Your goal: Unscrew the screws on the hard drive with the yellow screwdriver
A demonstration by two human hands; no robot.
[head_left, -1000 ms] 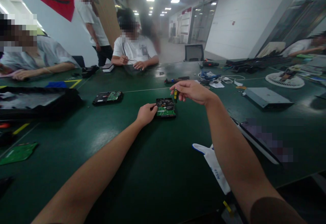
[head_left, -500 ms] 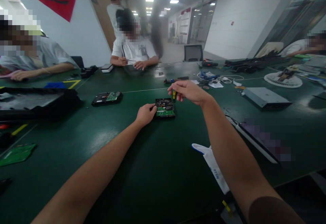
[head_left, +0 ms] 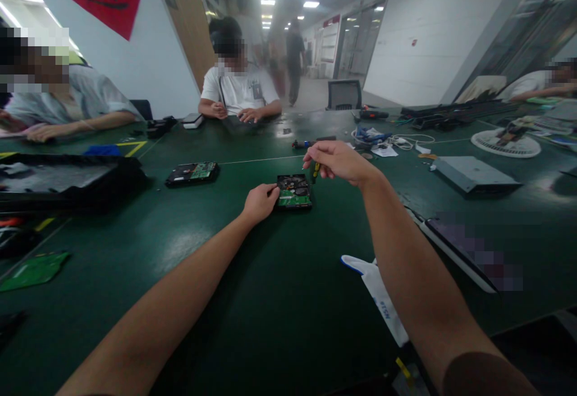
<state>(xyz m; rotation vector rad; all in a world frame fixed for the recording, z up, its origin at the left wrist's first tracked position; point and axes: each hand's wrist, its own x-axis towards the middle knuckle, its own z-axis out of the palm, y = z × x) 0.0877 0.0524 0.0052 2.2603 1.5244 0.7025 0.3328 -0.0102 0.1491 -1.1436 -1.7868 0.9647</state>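
A hard drive (head_left: 294,190) lies circuit board up on the green table (head_left: 270,276), a little beyond the middle. My left hand (head_left: 260,202) is closed against its left edge and steadies it. My right hand (head_left: 336,160) hovers just right of and above the drive, fingers pinched round a small yellow-and-black screwdriver (head_left: 316,172) that points down beside the drive's right edge.
A second hard drive (head_left: 192,173) lies to the left, with a black tray (head_left: 63,181) beyond it. A white glove (head_left: 378,297) lies under my right forearm. A grey box (head_left: 475,173), cables (head_left: 383,137) and a fan grille (head_left: 505,142) sit to the right. Other people sit around the table.
My right hand has shifted slightly right, and the screwdriver now tilts down at the drive's right edge. A person in the background has walked off down the corridor.
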